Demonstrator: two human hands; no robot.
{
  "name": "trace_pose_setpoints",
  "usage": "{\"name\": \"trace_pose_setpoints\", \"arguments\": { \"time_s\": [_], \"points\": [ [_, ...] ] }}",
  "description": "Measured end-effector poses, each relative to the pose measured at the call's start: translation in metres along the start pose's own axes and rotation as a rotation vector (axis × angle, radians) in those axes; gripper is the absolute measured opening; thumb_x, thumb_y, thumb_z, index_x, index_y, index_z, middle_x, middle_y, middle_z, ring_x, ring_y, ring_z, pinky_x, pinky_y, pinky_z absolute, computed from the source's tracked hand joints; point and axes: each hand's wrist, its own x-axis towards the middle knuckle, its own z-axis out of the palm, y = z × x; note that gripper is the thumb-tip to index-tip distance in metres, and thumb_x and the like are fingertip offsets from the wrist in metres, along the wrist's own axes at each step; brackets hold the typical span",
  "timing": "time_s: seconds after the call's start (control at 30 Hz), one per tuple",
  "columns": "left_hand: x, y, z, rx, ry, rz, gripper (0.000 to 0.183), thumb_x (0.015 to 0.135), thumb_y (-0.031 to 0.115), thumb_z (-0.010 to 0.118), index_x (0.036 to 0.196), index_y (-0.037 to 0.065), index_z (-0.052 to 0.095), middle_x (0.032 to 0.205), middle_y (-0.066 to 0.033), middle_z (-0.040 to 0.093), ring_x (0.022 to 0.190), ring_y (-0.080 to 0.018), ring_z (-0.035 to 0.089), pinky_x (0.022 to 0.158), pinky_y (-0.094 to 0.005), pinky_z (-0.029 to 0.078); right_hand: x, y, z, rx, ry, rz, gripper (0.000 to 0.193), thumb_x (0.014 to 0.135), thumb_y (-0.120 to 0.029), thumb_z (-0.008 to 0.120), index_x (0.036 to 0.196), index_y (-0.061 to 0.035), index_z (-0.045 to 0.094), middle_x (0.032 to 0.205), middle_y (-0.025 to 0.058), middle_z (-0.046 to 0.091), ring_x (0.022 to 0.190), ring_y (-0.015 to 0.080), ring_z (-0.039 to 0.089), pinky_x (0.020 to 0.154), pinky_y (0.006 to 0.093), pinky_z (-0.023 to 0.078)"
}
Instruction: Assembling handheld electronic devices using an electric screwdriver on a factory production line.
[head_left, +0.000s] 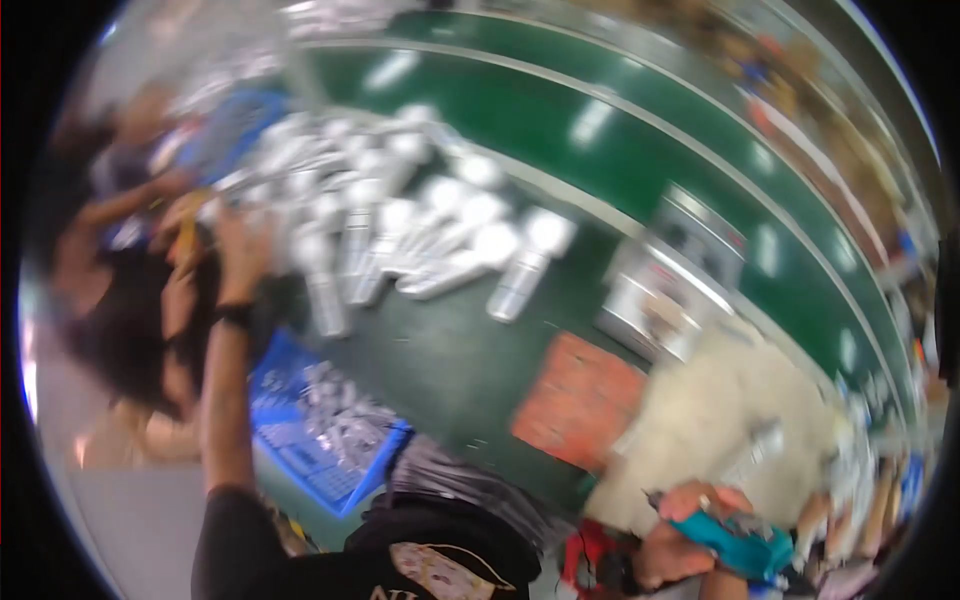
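Observation:
My left hand (242, 250), a dark band at its wrist, reaches to the far left beside the heap of white round-headed things with handles (440, 240). Motion smears its fingers, so any grip there is unclear. Close by, a co-worker's hands (180, 225) are around something yellow (188, 240). At the lower right my right hand (690, 530) is closed around a teal hand tool (735, 545) that looks like an electric screwdriver. Its thin dark tip points left.
A blue basket (345, 495) of small clear-wrapped pieces sits at the table's near left. An orange-red mat (580, 400) lies on the green table (430, 370). Beyond it are a silver box-like device (690, 240) and a cream-coloured bag or cloth (720, 410). Another blue basket (235, 125) stands far left.

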Motion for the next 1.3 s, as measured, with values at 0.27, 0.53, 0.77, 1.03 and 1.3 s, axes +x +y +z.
{"name": "trace_pose_setpoints", "arguments": {
  "time_s": [0.27, 0.53, 0.77, 1.03, 1.3],
  "points": [
    [0.082, 0.440, -0.206, -1.405, -0.377, 0.662, 0.027, 0.085, 0.014, 0.074, 0.109, 0.004, 0.065, 0.110, -0.0142, 0.067, 0.105, -0.0348, 0.063, 0.087, -0.0416, 0.051, -0.015, -0.019, -0.025, -0.026, 0.156, 0.201, 0.077, 0.086, -0.064, 0.064, 0.119, 0.0025, 0.046, 0.073, 0.0121, 0.059, 0.061, 0.0213, 0.057, 0.054, 0.0330, 0.046],
    [-0.015, 0.718, -0.235, -1.521, -0.547, 0.713, 0.045, 0.085, 0.046, 0.066, 0.097, 0.003, 0.060, 0.091, -0.0141, 0.063, 0.090, -0.0318, 0.063, 0.077, -0.0430, 0.050, -0.033, -0.055, -0.031, 0.077, 0.150, 0.315, 0.076, 0.080, -0.048, 0.080, 0.127, 0.0041, 0.051, 0.090, 0.0154, 0.066, 0.084, 0.0268, 0.064, 0.076, 0.0387, 0.052],
    [-0.034, 0.753, -0.237, -1.376, -0.768, 0.668, 0.043, 0.080, 0.039, 0.071, 0.104, 0.005, 0.062, 0.099, -0.0126, 0.065, 0.099, -0.0312, 0.062, 0.081, -0.0441, 0.051, -0.039, -0.059, -0.045, -0.099, 0.184, 0.368, 0.076, 0.083, -0.051, 0.076, 0.127, 0.0057, 0.050, 0.094, 0.0155, 0.066, 0.089, 0.0263, 0.064, 0.081, 0.0389, 0.051],
    [-0.001, 0.611, -0.221, -1.545, -0.486, 0.861, 0.028, 0.086, 0.024, 0.069, 0.105, 0.005, 0.060, 0.091, -0.0122, 0.062, 0.092, -0.0315, 0.061, 0.081, -0.0418, 0.051, -0.004, -0.034, -0.061, -0.309, 0.257, 0.160, 0.076, 0.092, -0.059, 0.059, 0.123, 0.0089, 0.045, 0.083, 0.0153, 0.062, 0.075, 0.0290, 0.062, 0.071, 0.0382, 0.051],
    [0.014, 0.493, -0.173, -1.383, -0.684, 0.809, 0.028, 0.087, 0.023, 0.072, 0.108, 0.005, 0.068, 0.102, -0.0134, 0.065, 0.095, -0.0338, 0.060, 0.089, -0.0416, 0.049, 0.025, -0.008, -0.013, -0.058, 0.204, 0.252, 0.078, 0.094, -0.066, 0.050, 0.122, 0.0069, 0.049, 0.076, 0.0089, 0.055, 0.065, 0.0183, 0.051, 0.060, 0.0312, 0.042]
  ]
}}
